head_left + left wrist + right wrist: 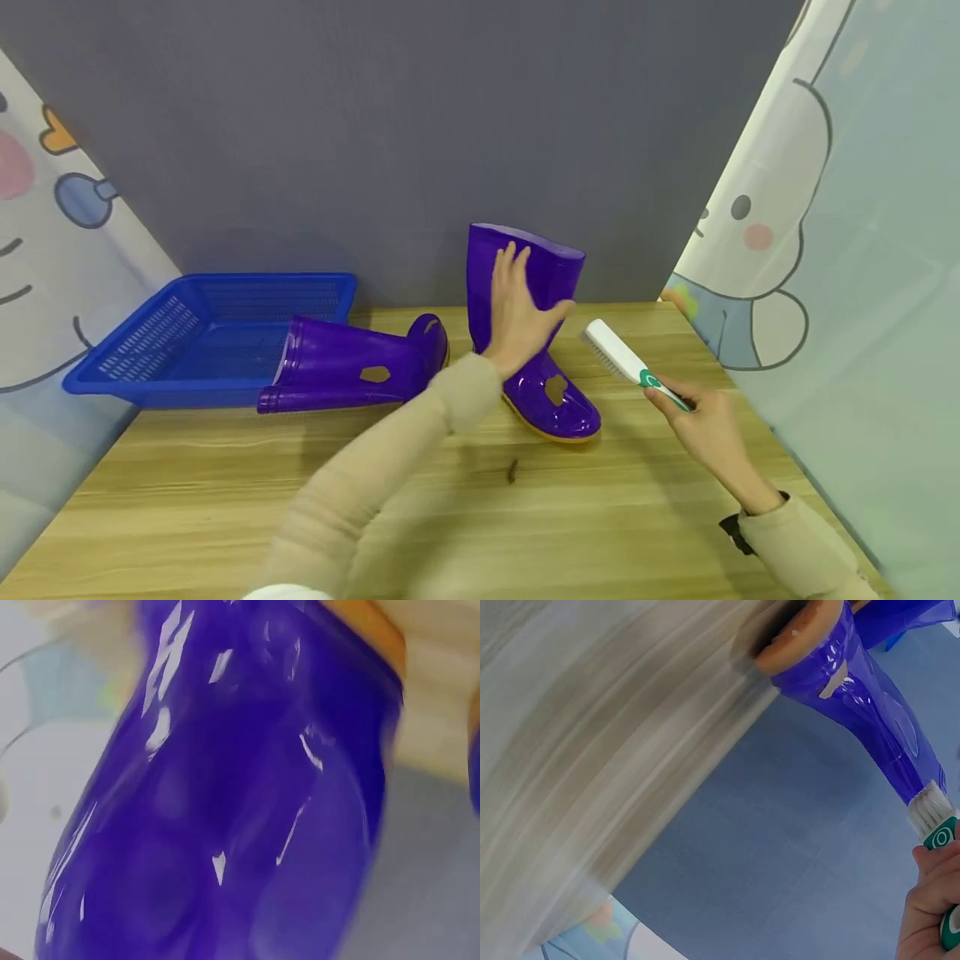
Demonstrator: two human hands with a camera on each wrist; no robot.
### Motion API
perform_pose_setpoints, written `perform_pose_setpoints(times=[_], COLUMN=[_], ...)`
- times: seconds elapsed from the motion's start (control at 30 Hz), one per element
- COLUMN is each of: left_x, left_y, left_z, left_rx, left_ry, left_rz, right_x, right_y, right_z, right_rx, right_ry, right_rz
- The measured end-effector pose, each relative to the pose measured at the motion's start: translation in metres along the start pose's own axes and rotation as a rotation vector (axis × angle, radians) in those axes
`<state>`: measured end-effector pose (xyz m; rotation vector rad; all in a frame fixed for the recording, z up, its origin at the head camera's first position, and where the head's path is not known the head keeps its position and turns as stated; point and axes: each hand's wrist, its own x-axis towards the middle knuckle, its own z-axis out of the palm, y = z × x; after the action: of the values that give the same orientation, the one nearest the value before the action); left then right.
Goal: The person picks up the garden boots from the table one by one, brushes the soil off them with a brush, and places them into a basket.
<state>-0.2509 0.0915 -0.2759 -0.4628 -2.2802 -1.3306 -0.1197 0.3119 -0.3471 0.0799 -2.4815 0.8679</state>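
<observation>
A purple rain boot stands upright on the table, with a brown patch on its foot. My left hand is at the front of its shaft, fingers extended and thumb out to the side; the boot's glossy shaft fills the left wrist view. To the right of the boot, my right hand grips a scrub brush by its green and white handle, bristles facing down and left. The second purple boot lies on its side at the left, also with brown patches.
A blue plastic basket sits at the back left, partly behind the lying boot. A small brown crumb is on the wooden table. A grey panel stands behind, and printed sheets hang at both sides.
</observation>
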Motion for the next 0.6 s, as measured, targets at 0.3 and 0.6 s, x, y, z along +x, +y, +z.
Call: perform_pose_setpoints(times=[0.3,0.6], left_x=[0.009,0.005], left_y=[-0.028,-0.027], left_z=[0.055,0.007], left_rx=[0.194,-0.084], left_ry=[0.097,-0.018], left_rz=[-0.018,-0.21], right_x=[-0.002,-0.004], right_y=[-0.002,0.002], right_z=[-0.005,0.002], right_rx=[0.005,0.005], right_ry=[-0.022,-0.056], right_rz=[0.035,0.072])
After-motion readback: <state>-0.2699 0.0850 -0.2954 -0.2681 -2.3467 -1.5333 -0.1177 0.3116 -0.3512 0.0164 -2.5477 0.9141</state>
